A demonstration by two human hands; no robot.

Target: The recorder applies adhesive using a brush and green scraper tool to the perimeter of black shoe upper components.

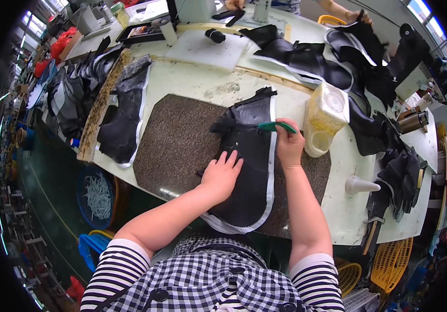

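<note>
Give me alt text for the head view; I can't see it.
The right hand holds a green tool over a white-edged black piece while the left hand rests on it. The piece lies over a speckled brown board, with a yellowed container to the piece's right.

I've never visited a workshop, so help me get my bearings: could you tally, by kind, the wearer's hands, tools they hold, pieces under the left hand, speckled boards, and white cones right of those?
Wearer's hands: 2 (left hand, right hand)
Green hand tool: 1
Black white-edged piece: 1
Brown speckled board: 1
White cone: 1
Total: 6
</note>
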